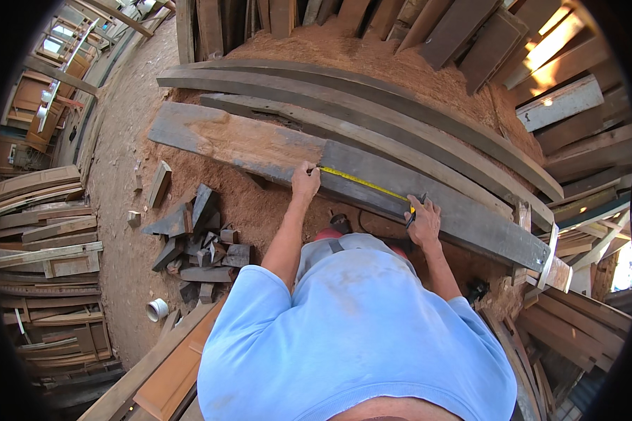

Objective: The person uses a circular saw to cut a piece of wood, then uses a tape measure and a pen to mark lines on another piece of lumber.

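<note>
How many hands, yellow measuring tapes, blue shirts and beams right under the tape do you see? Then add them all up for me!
Hands: 2, the left hand and the right hand
Yellow measuring tape: 1
Blue shirt: 1
Beam under the tape: 1
Total: 5

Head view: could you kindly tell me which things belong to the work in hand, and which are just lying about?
In use:
tape, between left hand and right hand
beam beneath it

Apparently lying about:
offcuts
white cylinder
wooden panel
</note>
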Tool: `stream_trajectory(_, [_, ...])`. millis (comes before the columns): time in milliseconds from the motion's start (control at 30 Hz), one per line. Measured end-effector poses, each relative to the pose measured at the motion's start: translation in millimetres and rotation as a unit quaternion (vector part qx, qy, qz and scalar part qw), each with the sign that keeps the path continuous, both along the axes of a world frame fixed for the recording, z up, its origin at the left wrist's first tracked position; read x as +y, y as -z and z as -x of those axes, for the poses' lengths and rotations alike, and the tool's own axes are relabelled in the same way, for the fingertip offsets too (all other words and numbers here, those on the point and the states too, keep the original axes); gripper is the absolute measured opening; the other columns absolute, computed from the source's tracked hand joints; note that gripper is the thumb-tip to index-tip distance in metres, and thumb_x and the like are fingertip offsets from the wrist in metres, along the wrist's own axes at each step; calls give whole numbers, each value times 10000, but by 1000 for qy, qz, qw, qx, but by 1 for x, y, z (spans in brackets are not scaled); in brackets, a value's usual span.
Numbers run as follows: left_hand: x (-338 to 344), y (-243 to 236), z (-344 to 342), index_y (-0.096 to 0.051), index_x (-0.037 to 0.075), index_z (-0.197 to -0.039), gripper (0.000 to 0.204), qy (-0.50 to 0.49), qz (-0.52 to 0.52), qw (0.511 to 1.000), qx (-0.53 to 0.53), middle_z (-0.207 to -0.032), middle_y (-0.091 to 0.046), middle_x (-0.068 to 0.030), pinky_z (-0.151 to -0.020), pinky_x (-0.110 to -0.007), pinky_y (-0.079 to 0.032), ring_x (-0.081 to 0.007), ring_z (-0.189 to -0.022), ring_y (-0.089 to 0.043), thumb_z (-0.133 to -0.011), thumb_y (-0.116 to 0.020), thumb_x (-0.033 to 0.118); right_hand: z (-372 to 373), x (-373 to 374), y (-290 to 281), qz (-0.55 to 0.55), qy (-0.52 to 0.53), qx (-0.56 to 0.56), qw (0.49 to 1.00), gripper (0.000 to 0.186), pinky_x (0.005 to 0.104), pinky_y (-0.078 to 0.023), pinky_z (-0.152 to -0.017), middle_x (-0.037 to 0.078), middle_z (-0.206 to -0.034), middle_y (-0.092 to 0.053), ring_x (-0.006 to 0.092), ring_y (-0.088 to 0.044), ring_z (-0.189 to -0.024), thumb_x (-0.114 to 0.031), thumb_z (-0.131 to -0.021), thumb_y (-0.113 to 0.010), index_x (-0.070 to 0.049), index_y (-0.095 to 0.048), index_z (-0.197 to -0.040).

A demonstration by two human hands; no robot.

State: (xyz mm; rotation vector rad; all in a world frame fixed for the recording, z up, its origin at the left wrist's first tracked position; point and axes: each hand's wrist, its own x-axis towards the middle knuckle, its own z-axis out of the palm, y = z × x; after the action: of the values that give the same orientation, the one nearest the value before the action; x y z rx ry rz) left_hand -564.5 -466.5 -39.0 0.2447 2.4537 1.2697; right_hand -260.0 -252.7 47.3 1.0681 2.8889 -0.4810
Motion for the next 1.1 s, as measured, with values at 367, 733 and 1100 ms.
stream_trajectory(367, [2,-5,1,-741,32,-1018,214,17,28,999,38,-1008,-754,-225,-904,-465,-553,-398,-1003,-727,-907,-720,213,1,-14,17,-108,-15,31,994,631,609,-354,-1095,171,-1407,-578,412,-490,-1289,-243,-863,-743,-236,-600,-1478])
stream_trajectory(733, [1,-6,0,-729,13,-1013,223,27,24,999,36,-991,-752,-239,-890,-478,-554,-413,-998,-728,-918,-713,214,10,-3,11,-97,-35,22,994,645,583,-331,-1113,179,-1409,-575,409,-473,-1306,-211,-838,-734,-183,-606,-1470])
stream_trajectory(1100, [-3,5,2,-739,16,-993,185,17,19,997,75,-901,-750,-214,-832,-442,-560,-343,-887,-744,-912,-741,182,63,-31,-9,78,-91,147,982,577,514,-405,-1058,210,-1325,-609,374,-550,-1201,-346,-972,-682,-38,-563,-1445])
